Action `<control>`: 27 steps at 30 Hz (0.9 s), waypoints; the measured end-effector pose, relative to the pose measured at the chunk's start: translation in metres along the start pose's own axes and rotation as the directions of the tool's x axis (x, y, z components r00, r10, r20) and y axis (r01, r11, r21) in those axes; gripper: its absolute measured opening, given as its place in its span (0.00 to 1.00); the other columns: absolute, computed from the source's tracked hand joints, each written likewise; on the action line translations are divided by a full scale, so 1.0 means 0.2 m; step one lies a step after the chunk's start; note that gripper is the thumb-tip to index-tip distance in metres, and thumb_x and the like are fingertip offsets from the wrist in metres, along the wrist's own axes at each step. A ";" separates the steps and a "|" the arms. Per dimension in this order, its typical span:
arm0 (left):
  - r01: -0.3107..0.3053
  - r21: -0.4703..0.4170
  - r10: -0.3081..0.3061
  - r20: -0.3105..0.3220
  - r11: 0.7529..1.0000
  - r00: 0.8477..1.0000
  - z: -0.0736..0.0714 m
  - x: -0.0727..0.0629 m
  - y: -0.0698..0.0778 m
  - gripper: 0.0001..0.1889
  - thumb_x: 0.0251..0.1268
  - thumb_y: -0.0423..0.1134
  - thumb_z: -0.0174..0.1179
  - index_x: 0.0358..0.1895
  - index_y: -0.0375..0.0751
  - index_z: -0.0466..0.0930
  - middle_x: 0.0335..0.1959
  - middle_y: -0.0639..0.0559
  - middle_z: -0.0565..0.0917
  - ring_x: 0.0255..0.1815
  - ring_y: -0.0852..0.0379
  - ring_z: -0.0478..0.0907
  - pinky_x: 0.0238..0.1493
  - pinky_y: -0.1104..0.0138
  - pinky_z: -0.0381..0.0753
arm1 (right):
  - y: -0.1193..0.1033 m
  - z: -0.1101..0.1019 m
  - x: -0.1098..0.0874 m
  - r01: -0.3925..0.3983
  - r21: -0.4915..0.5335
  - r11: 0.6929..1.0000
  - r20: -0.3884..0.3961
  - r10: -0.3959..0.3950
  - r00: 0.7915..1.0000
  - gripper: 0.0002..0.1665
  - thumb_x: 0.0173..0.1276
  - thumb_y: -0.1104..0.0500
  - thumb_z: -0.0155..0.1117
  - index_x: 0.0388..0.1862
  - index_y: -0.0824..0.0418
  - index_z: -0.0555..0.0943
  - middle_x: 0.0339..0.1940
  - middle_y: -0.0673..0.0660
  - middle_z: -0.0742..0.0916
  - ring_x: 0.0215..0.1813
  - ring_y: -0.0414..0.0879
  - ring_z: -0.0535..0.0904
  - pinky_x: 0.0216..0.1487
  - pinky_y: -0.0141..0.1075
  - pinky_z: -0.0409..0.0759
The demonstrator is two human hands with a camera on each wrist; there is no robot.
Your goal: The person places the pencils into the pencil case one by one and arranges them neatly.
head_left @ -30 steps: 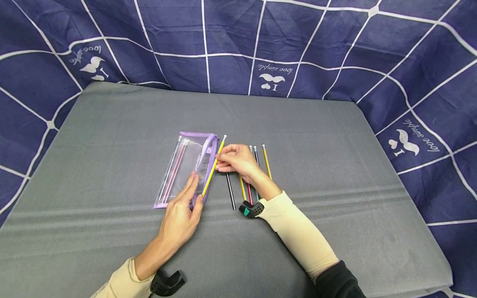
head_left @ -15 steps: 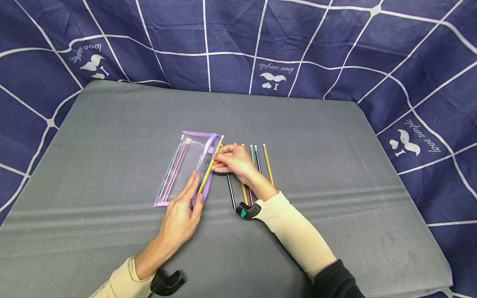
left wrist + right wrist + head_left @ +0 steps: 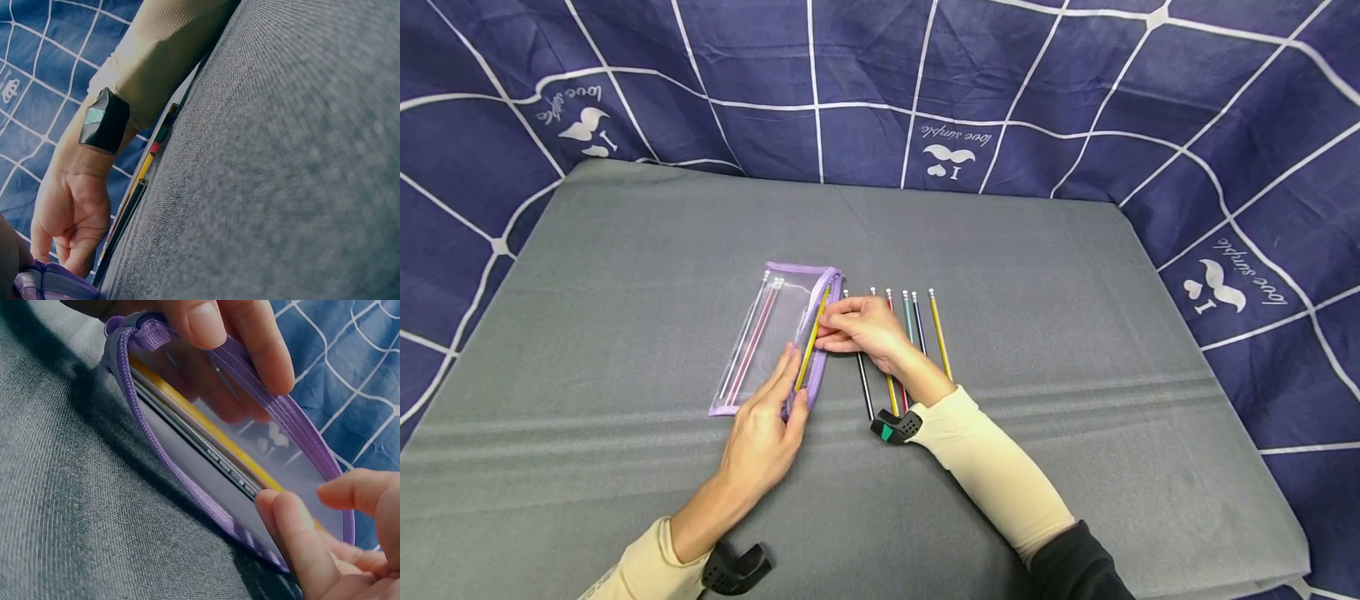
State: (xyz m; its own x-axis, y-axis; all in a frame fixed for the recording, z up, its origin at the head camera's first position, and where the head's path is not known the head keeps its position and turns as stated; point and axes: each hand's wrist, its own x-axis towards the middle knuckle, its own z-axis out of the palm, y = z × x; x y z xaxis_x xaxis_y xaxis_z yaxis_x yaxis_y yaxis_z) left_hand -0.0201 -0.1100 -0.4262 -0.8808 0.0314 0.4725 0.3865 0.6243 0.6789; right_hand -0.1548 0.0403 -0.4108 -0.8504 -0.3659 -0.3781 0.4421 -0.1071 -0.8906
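A clear pencil case (image 3: pixel 790 317) with purple trim lies on the grey surface, its zipped mouth gaping to the right. My left hand (image 3: pixel 763 429) holds the mouth's upper rim, fingers on the clear film and thumb at the near end. A yellow pencil (image 3: pixel 811 346) lies along the inside of the mouth. My right hand (image 3: pixel 868 329) reaches to the mouth with its fingertips beside this pencil; thumb and fingers stand apart in the right wrist view. Next to the yellow pencil (image 3: pixel 206 425) there, dark pencils (image 3: pixel 187 434) are inside. Red pencils (image 3: pixel 756 342) show through the film.
Several pencils lie in a loose row right of the case, partly under my right hand: a black pencil (image 3: pixel 865 387), a teal pencil (image 3: pixel 907 308), a dark blue pencil (image 3: pixel 918 321) and a yellow pencil (image 3: pixel 940 337) among them. A blue checked cloth (image 3: pixel 865 83) hangs behind.
My right hand has moved left with the yellow pencil, which has gone from above the case's edge into its mouth. The left hand has kept its place.
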 end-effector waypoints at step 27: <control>-0.013 -0.001 0.013 -0.007 1.000 1.000 -0.01 0.01 0.01 0.26 0.60 0.24 0.61 0.64 0.25 0.73 0.66 0.37 0.74 0.62 0.43 0.75 0.60 0.52 0.73 | -0.04 -0.03 -0.04 0.068 -0.087 0.994 0.065 -0.063 0.996 0.18 0.69 0.70 0.61 0.54 0.80 0.76 0.29 0.60 0.88 0.29 0.46 0.87 0.36 0.35 0.87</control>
State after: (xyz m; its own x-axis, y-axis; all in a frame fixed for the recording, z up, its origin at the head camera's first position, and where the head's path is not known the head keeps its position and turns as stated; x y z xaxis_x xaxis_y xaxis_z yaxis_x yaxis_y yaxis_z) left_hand -0.0200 -0.1100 -0.4234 -0.8738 0.0334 0.4852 0.3977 0.6232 0.6734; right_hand -0.1523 0.0501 -0.4022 -0.8560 -0.4181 -0.3040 0.3564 -0.0515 -0.9329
